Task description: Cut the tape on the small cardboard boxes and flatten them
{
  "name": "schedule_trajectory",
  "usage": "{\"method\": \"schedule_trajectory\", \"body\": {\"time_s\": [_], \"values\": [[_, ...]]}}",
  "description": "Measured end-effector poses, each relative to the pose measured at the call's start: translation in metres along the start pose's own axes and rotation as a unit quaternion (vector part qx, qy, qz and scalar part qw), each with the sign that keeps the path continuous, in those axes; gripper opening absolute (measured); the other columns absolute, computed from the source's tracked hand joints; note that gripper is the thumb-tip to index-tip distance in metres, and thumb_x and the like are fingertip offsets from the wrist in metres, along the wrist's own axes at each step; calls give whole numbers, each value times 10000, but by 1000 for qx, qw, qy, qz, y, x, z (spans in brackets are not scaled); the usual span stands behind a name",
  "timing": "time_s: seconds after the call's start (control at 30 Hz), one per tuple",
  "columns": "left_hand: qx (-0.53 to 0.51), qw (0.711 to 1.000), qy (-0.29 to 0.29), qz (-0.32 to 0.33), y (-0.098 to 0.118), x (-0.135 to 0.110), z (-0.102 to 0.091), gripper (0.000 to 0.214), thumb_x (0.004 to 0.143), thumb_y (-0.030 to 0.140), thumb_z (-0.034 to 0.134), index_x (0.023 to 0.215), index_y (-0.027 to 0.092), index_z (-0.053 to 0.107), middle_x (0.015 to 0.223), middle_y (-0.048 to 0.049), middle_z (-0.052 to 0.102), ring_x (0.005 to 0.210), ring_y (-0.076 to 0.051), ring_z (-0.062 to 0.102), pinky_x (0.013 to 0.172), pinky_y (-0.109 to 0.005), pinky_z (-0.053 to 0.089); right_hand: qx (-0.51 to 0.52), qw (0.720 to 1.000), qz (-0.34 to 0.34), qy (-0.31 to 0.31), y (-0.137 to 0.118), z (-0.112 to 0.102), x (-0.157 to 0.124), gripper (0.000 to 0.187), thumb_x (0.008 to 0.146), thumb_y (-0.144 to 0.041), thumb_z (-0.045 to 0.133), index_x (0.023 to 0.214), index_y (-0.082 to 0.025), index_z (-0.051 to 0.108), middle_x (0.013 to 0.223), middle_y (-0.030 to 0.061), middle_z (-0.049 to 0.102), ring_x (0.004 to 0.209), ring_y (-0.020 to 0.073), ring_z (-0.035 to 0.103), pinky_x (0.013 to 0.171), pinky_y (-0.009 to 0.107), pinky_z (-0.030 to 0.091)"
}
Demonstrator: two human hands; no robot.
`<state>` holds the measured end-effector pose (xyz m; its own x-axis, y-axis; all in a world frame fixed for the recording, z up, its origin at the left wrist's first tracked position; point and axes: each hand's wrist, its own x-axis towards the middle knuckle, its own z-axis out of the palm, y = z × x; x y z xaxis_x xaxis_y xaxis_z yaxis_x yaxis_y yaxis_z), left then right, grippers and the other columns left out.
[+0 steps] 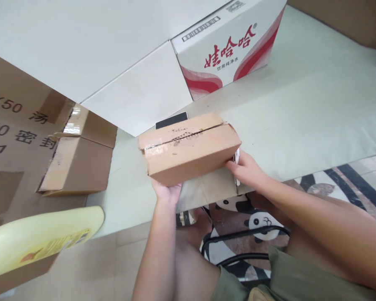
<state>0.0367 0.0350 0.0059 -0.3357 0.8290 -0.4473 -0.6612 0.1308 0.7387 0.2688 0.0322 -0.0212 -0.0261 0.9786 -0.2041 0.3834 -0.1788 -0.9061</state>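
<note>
A small brown cardboard box (189, 148) with torn clear tape along its top seam is held up above the edge of a pale green mat. My left hand (166, 192) supports it from below at its near left corner, fingers hidden under the box. My right hand (246, 169) grips its right end, fingers curled round the end flap, where a bit of white shows. A dark phone-like slab (171, 120) pokes out just behind the box.
A white carton with red Chinese lettering (228, 46) stands behind on the pale green mat (316, 104). An open brown box (78, 163) and large printed cardboard (15, 133) lie left. A yellow bottle (37, 240) lies near left. A panda-print stool (253, 225) sits below.
</note>
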Motion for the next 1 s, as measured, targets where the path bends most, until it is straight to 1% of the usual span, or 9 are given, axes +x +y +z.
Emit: {"method": "schedule_trajectory", "body": {"time_s": [0.17,0.27,0.4,0.53,0.67,0.83,1.0], "values": [[-2,1000,-5,1,0,0,-1,458,872,529,468,1062,196,719,829,-71,739,739,-251,690,584,-345,549,1,1000,-9,4,3,0,1,337,721,-273,487,1047,-228,558,972,68,677,918,308,619,787,463,488],[-2,1000,-6,2,0,1,-2,438,873,507,475,1067,199,718,817,-68,736,737,-246,689,591,-339,547,0,1000,-14,5,5,1,1,346,720,-267,487,1055,-228,563,974,71,682,914,307,623,787,465,491],[3,1000,-6,3,0,1,-3,453,881,515,465,1106,209,712,812,-62,733,738,-248,686,581,-345,544,-3,1000,-26,14,7,1,2,333,714,-268,497,1036,-229,576,938,69,682,896,309,626,775,467,496],[6,1000,-14,4,-1,2,-5,468,882,531,465,1127,213,706,824,-66,732,760,-253,686,597,-351,546,-6,1000,-14,6,6,1,2,325,717,-276,493,1028,-229,577,885,59,675,853,298,628,752,461,502],[8,1000,-17,7,-1,3,-6,476,874,539,476,1129,210,706,842,-74,735,785,-260,686,615,-358,550,-1,1000,-14,10,4,1,2,335,712,-268,493,1034,-227,576,957,72,683,914,311,628,787,471,498],[11,1000,-9,6,-1,1,-2,449,869,524,478,1077,209,722,804,-66,728,788,-259,687,603,-353,556,-4,1000,-9,6,3,1,1,336,709,-270,491,1031,-228,577,952,68,683,893,306,625,778,468,499],[10,1000,-11,5,-1,1,-3,436,872,543,474,957,201,730,829,-73,734,805,-258,691,614,-356,565,-5,1000,-13,7,5,1,1,313,718,-274,488,1018,-228,564,896,59,668,854,296,616,748,452,488]]}}
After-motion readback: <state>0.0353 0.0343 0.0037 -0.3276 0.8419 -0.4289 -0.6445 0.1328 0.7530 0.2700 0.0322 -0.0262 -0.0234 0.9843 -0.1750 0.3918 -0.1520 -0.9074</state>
